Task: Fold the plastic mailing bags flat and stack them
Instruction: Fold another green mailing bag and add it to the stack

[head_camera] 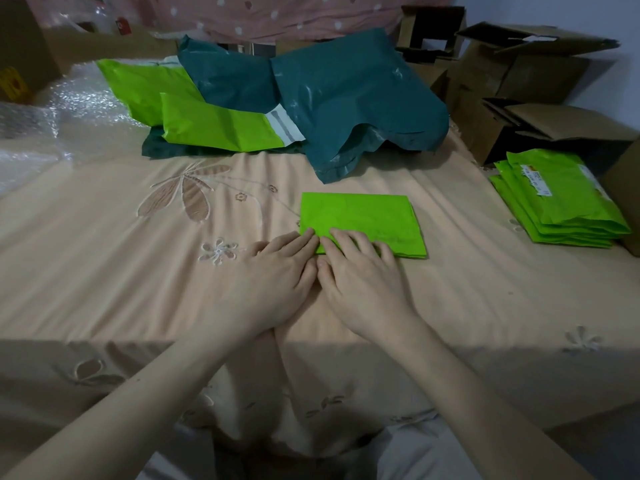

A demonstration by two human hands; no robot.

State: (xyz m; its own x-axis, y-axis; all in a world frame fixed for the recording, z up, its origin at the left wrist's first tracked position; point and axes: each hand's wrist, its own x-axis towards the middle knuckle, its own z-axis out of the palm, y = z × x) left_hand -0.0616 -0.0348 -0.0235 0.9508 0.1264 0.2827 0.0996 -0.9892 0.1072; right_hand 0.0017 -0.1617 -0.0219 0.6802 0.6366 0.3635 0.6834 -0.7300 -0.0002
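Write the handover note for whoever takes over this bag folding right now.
Left hand and right hand: both flat, fingers pressing the near-left corner of the folded green bag on the bedsheet.
Done: a stack of folded green bags lies at the right.
Left: move this bag to the stack; then fold the loose green bags and teal bags at the back.

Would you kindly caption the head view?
Both hands, left and right, press a folded green bag flat on the bed.

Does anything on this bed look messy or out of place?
Yes: the dark teal bags at the back lie crumpled and heaped over bright green ones, unfolded. The folded green bag under both hands and the stack at right look tidy.
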